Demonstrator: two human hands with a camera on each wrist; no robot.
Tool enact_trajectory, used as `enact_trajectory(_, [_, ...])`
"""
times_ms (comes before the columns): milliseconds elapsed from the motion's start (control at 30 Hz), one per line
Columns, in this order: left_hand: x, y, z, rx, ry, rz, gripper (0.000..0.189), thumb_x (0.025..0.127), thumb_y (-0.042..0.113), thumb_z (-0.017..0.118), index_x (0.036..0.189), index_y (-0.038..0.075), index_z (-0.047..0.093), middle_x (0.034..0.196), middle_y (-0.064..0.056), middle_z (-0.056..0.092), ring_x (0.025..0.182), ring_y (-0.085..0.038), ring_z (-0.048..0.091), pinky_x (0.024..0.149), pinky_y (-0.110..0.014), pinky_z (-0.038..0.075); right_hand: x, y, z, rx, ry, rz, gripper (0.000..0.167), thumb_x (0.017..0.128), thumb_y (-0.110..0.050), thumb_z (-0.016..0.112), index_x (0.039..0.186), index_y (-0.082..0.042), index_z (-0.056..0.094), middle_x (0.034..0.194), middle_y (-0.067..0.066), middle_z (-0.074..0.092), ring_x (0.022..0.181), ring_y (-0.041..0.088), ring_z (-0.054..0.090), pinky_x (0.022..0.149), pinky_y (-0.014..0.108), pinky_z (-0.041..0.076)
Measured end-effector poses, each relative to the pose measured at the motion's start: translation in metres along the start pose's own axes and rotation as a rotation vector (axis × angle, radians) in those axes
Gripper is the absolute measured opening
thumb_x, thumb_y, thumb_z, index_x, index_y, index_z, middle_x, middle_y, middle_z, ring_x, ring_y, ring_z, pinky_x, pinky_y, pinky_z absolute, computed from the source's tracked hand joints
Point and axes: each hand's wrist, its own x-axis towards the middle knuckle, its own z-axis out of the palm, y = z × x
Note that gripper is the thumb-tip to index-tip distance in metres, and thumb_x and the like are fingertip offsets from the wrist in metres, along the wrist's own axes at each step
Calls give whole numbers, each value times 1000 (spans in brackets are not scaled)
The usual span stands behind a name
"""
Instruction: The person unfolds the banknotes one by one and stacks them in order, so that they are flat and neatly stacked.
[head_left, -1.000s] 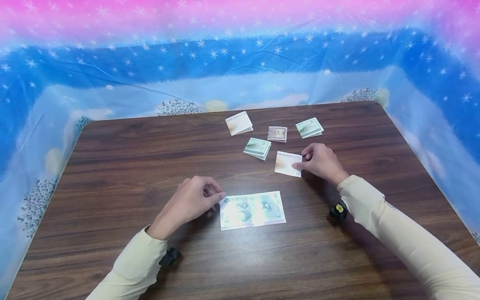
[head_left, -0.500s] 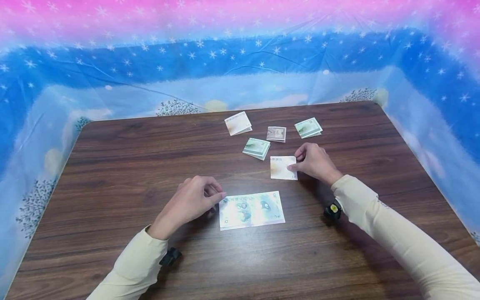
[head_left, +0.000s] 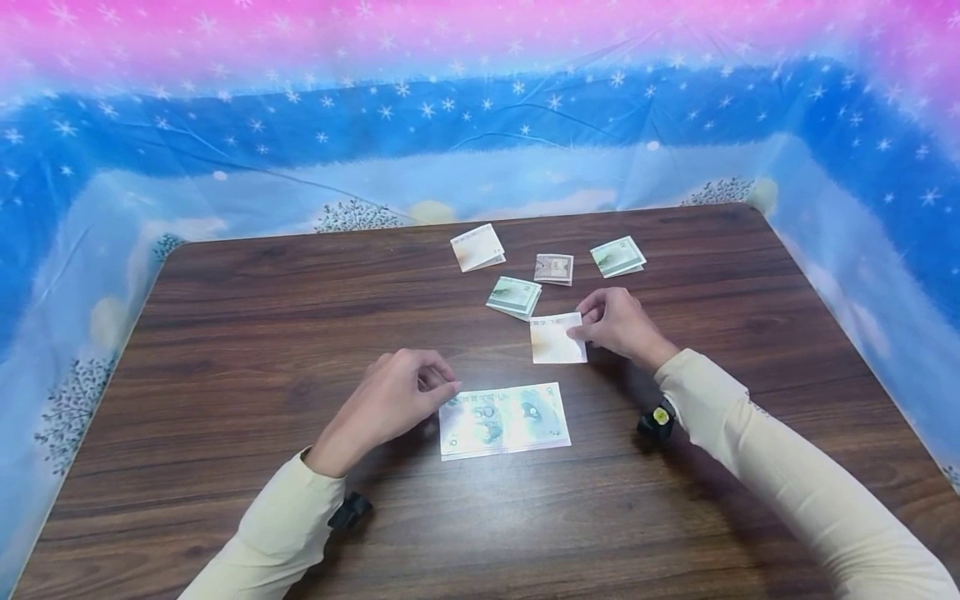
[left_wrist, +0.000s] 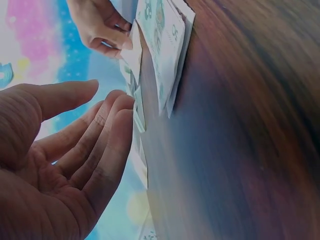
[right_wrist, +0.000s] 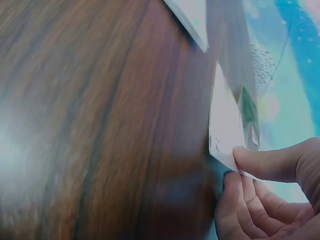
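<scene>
My right hand [head_left: 624, 327] pinches the right edge of a folded pale banknote [head_left: 552, 340] with an orange tint, thumb on top and fingers beneath. The right wrist view shows this note [right_wrist: 225, 120] tilted close over the table. In front of it a pile of greenish banknotes [head_left: 517, 427] marked 50 lies flat. At the pile's upper left corner is my left hand [head_left: 386, 398]. From the left wrist, its thumb [left_wrist: 70, 97] stands apart from its loosely bent fingers [left_wrist: 112, 145], nothing between them.
Beyond the hands lie several folded notes: a pale one [head_left: 477, 248], a grey-brown one [head_left: 553, 268] and two green ones, one nearer [head_left: 513, 297] and one farther right [head_left: 617, 256]. The brown wooden table [head_left: 247, 325] is bordered by snowflake-patterned cloth [head_left: 420, 108].
The right hand has brought the folded pale note left and slightly nearer, towards the pile. The left hand has shifted a little to the right at the pile's corner.
</scene>
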Motion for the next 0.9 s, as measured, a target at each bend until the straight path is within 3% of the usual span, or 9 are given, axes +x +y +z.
enact_trajectory(133, [3,4,1,-6,8,21,10,95,22,73,100,14,76,85,8,73,77,-6,66,83,-40,51,-1,-4,1,190,-71,52,31,88,-1,76,111,12,60,88,12,61,70,16,65,68,31,61])
enact_trajectory(333, [8,14,3,-22,45,30,10,94,21,74,100,14,77,87,7,74,81,-7,68,85,-39,51,0,-11,5,387,-147,132,27,91,1,72,110,10,56,93,13,60,76,17,67,74,35,61])
enact_trajectory(667, [17,28,14,-109,77,65,14,92,15,75,104,8,78,95,2,76,87,-10,71,80,-34,56,-7,-30,14,540,-230,137,24,92,2,70,109,9,56,98,14,60,77,18,68,78,37,61])
enact_trajectory(900, [23,35,22,-68,107,99,22,92,18,75,112,7,77,106,-3,76,97,-14,69,86,-37,54,-16,-43,22,572,-292,94,26,92,0,69,113,10,59,100,15,67,84,21,71,82,40,60])
